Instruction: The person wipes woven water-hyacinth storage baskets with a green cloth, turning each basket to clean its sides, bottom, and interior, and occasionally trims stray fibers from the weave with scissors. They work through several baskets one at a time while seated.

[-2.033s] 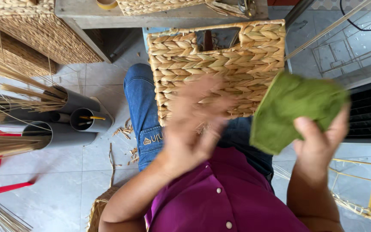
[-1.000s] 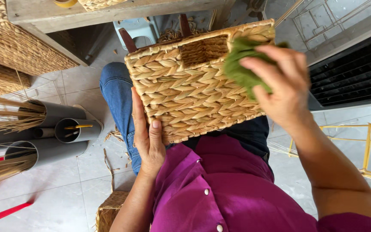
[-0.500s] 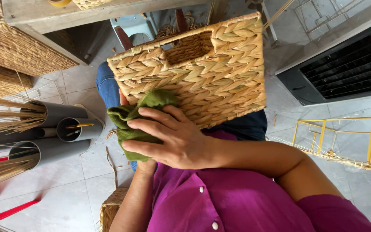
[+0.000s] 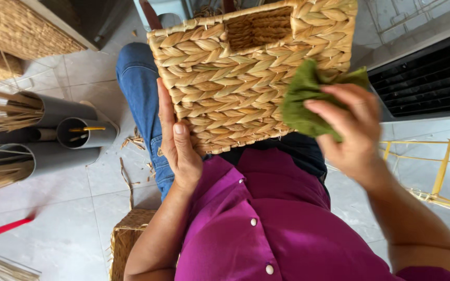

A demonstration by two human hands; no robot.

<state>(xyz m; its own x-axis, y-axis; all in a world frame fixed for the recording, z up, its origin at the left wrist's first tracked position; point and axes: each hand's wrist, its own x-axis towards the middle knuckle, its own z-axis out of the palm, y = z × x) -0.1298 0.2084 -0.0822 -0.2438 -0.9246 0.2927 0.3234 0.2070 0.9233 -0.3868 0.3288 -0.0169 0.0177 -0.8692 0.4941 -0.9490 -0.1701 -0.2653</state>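
Note:
A woven straw basket [image 4: 235,73] with a rectangular handle hole rests on my lap, tilted toward me. My left hand [image 4: 179,143] lies flat against its left lower side, steadying it. My right hand [image 4: 352,132] grips a crumpled green cloth [image 4: 308,101] and presses it on the basket's right lower part. I wear a magenta buttoned shirt and blue jeans.
Grey plastic tubes [image 4: 76,132] holding straw stalks lie on the tiled floor at left. More woven baskets [image 4: 22,28] stand at top left, a small woven piece [image 4: 126,239] under my left arm. A yellow wire frame [image 4: 438,171] and a dark grille [image 4: 428,78] are at right.
My right hand has swept the green cloth from the basket's lower left across to its right side. The basket has tilted slightly; my left hand keeps its hold.

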